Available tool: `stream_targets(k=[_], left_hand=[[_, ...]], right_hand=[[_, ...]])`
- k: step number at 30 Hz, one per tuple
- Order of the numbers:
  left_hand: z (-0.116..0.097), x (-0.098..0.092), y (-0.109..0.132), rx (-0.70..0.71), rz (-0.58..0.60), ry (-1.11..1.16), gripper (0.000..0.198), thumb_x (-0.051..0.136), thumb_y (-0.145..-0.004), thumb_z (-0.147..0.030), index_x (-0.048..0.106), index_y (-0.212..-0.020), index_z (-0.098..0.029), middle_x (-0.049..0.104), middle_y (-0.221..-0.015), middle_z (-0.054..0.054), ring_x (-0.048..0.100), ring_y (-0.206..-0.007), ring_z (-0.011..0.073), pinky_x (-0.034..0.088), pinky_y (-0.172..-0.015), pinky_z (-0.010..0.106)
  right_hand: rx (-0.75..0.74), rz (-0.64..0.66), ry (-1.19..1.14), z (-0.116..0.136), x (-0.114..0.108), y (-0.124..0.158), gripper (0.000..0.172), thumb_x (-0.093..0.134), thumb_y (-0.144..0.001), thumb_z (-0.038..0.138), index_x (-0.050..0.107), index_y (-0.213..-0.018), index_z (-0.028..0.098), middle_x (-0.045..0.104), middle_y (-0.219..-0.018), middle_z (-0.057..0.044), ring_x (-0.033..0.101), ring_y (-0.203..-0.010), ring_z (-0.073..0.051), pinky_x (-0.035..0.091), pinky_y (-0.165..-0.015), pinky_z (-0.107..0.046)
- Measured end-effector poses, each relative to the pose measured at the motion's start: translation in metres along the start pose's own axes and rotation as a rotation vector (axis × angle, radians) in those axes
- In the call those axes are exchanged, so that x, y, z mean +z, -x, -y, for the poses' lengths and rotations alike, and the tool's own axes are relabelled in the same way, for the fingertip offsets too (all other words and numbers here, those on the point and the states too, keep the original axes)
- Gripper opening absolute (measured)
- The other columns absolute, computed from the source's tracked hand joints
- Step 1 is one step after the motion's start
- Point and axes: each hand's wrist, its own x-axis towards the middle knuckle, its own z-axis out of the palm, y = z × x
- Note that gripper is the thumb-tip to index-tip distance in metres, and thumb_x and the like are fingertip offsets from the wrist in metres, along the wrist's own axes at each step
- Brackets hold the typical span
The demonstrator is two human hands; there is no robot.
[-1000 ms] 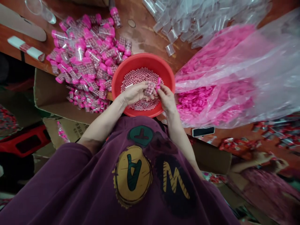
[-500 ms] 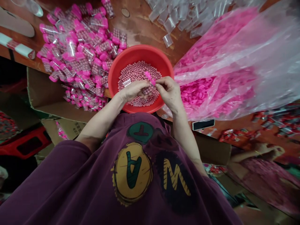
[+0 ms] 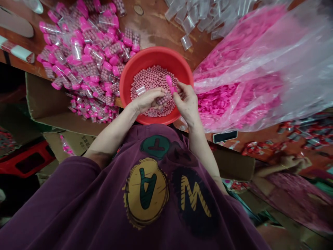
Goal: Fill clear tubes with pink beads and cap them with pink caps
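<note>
Over the red bowl (image 3: 124, 81) of small pink balls (image 3: 148, 77), my left hand (image 3: 148, 100) is closed around a clear tube of pink balls (image 3: 163, 100). My right hand (image 3: 187, 102) pinches a bright pink plastic cap (image 3: 170, 82) between thumb and fingers, just right of the tube and apart from it. The fingers partly hide both pieces. An empty-looking clear tube (image 3: 141, 90) lies on the balls, left of my hands.
Many pink-capped tubes (image 3: 88, 66) are heaped at left, above a cardboard box (image 3: 49, 100). A clear bag of pink caps (image 3: 234, 86) lies at right. Clear tubes (image 3: 189, 22) lie at the back. A phone (image 3: 225, 136) rests near the edge; another person's hand (image 3: 296, 162) is at far right.
The pink cap in my right hand has moved slightly right, away from the tube's top, and turned. My left hand stays nearly in place. The whole view has shifted a little.
</note>
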Motion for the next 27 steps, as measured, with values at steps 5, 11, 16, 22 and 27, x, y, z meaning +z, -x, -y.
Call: stream_targets(k=[5, 11, 16, 22, 27], left_hand=[[-0.002, -0.003, 0.004, 0.060, 0.130, 0.063, 0.010, 0.061, -0.091, -0.020, 0.063, -0.101, -0.017, 0.069, -0.078, 0.000, 0.075, -0.063, 0.0163, 0.050, -0.051, 0.023], [0.002, -0.003, 0.002, 0.057, 0.077, 0.091, 0.006, 0.063, -0.096, -0.017, 0.067, -0.100, -0.015, 0.072, -0.084, 0.002, 0.070, -0.063, 0.0110, 0.049, -0.055, 0.022], [0.009, -0.007, 0.000, 0.070, 0.059, 0.115, 0.005, 0.065, -0.098, -0.016, 0.070, -0.097, -0.016, 0.071, -0.086, 0.002, 0.066, -0.066, 0.0100, 0.047, -0.058, 0.022], [0.014, -0.011, -0.002, 0.082, 0.071, 0.120, 0.006, 0.067, -0.100, -0.018, 0.070, -0.096, -0.017, 0.070, -0.087, 0.003, 0.067, -0.069, 0.0107, 0.047, -0.061, 0.023], [0.011, -0.006, 0.001, 0.056, 0.095, 0.117, 0.012, 0.060, -0.101, -0.015, 0.068, -0.092, -0.016, 0.067, -0.081, 0.002, 0.064, -0.061, 0.0096, 0.044, -0.053, 0.021]], right_hand=[[0.052, -0.034, -0.050, 0.004, 0.001, 0.003, 0.033, 0.066, -0.107, 0.055, 0.072, -0.125, 0.028, 0.072, -0.114, -0.004, 0.066, -0.089, -0.018, 0.065, -0.088, -0.043], [-0.115, 0.006, 0.044, 0.032, -0.003, 0.009, 0.022, 0.061, -0.109, 0.037, 0.069, -0.128, 0.028, 0.070, -0.118, -0.005, 0.068, -0.101, -0.020, 0.064, -0.100, -0.046], [-0.124, -0.026, -0.002, 0.043, -0.004, 0.011, 0.022, 0.056, -0.112, 0.041, 0.074, -0.120, 0.030, 0.074, -0.121, -0.007, 0.072, -0.117, -0.025, 0.063, -0.107, -0.050], [0.005, -0.073, -0.090, 0.034, 0.002, 0.014, 0.038, 0.063, -0.108, 0.063, 0.076, -0.124, 0.031, 0.077, -0.121, -0.006, 0.073, -0.113, -0.025, 0.064, -0.108, -0.051], [-0.037, -0.077, -0.074, 0.035, 0.001, 0.014, 0.038, 0.066, -0.107, 0.064, 0.080, -0.119, 0.031, 0.078, -0.120, -0.006, 0.074, -0.115, -0.024, 0.064, -0.106, -0.049]])
